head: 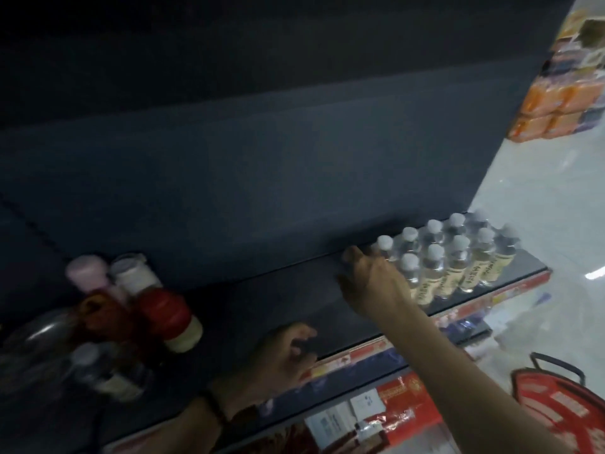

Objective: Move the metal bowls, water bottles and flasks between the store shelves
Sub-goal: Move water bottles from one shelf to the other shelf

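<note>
Red shopping basket (556, 411), black handle, on the floor at lower right.

Lower shelf (327, 393): red packets (406, 417) and white cartons, partly seen under the main shelf's lip.

Left hand (284, 352): rests on the front edge of the dark main shelf (248, 309), fingers loosely curled, holding nothing. A dark band (212, 404) circles the wrist.

Flasks (163, 309): a cluster at the left end of the main shelf, leaning together. One has a pink lid, one a white cap, and one is red with a cream end. A clear bottle lies just in front of them.

Right hand (370, 276): arm stretched across the shelf, fingers spread narrowly at the left end of the bottle block and touching the nearest bottle. Blur hides whether they close round it; I cannot tell.

Water bottles (458, 257): clear, white-capped, yellow-labelled, standing upright in tight rows at the right end of the main shelf, well apart from the flasks.

Pale glossy floor (523, 191) lies beyond the shelf end.

Orange packs (556, 106): stacked on distant shelving, upper right.
</note>
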Demonstrator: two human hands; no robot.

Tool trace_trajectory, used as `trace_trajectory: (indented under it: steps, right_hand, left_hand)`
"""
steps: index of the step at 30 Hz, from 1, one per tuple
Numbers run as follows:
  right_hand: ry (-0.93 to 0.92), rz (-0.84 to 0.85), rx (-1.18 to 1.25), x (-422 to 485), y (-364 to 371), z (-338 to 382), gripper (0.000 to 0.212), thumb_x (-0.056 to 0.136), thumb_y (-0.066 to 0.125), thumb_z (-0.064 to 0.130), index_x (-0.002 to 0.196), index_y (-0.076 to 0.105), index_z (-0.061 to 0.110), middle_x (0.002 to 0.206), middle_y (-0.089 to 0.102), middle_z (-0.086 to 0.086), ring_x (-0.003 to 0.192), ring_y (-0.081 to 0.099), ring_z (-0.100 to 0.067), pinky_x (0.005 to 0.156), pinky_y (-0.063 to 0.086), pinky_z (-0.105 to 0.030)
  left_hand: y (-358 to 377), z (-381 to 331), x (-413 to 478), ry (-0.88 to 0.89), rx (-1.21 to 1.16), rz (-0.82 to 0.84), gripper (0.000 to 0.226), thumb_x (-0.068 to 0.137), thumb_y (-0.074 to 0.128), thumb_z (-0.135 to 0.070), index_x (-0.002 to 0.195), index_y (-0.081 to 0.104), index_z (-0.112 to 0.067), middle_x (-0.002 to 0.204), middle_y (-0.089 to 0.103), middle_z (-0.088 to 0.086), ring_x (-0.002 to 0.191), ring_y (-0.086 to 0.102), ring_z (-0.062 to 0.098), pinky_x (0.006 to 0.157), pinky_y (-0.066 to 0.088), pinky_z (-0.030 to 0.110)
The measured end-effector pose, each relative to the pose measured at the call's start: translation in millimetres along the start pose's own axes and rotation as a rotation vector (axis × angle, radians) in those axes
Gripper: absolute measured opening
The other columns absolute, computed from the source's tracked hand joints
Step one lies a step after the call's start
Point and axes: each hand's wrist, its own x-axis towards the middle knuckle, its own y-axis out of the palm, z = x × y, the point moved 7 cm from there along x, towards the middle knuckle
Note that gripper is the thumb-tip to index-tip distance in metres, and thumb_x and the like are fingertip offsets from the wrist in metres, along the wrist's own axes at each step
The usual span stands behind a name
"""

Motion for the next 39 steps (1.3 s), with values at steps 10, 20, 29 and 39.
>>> trace_trajectory:
  steps: [10, 20, 29, 39]
  right_hand:
    - [-0.380, 0.289, 0.220, -60, 106, 232, 0.033, 0.097, 0.059, 0.052, 0.124, 0.058, 0.033, 0.120, 0.062, -0.003, 0.105, 0.067, -0.029, 0.083, 0.058, -0.040]
    - [-0.541, 0.356, 0.327, -75, 146, 379, 0.045, 0.097, 0.066, 0.045, 0.135, 0.051, 0.027, 0.119, 0.067, -0.007, 0.101, 0.068, -0.029, 0.076, 0.056, -0.039]
    - [-0.541, 0.446, 0.148, -51, 165, 424, 0.028, 0.101, 0.065, 0.032, 0.112, 0.065, 0.007, 0.110, 0.068, -0.012, 0.094, 0.063, -0.028, 0.079, 0.047, -0.033]
    - [-0.502, 0.369, 0.068, -44, 163, 405, 0.047, 0.102, 0.066, 0.035, 0.139, 0.060, 0.006, 0.137, 0.062, -0.019, 0.127, 0.059, -0.039, 0.087, 0.036, -0.033]
  left_hand:
    - [-145, 126, -149, -0.166, 0.255, -0.204, 0.011, 0.103, 0.070, -0.029, 0.113, 0.073, -0.028, 0.109, 0.077, -0.012, 0.102, 0.070, -0.003, 0.093, 0.055, 0.023]
    - [-215, 216, -207, -0.364, -0.005, -0.426, 0.021, 0.093, 0.077, -0.037, 0.105, 0.061, -0.033, 0.107, 0.069, -0.013, 0.100, 0.067, 0.009, 0.086, 0.059, 0.036]
    - [-234, 245, -174, -0.203, -0.149, -0.457, 0.066, 0.079, 0.082, -0.020, 0.137, 0.055, -0.035, 0.129, 0.071, -0.010, 0.121, 0.068, 0.007, 0.104, 0.060, 0.044]
    - [-218, 255, -153, -0.148, -0.264, -0.449, 0.060, 0.094, 0.072, -0.003, 0.146, 0.052, -0.027, 0.127, 0.071, -0.005, 0.113, 0.070, 0.006, 0.098, 0.064, 0.041]
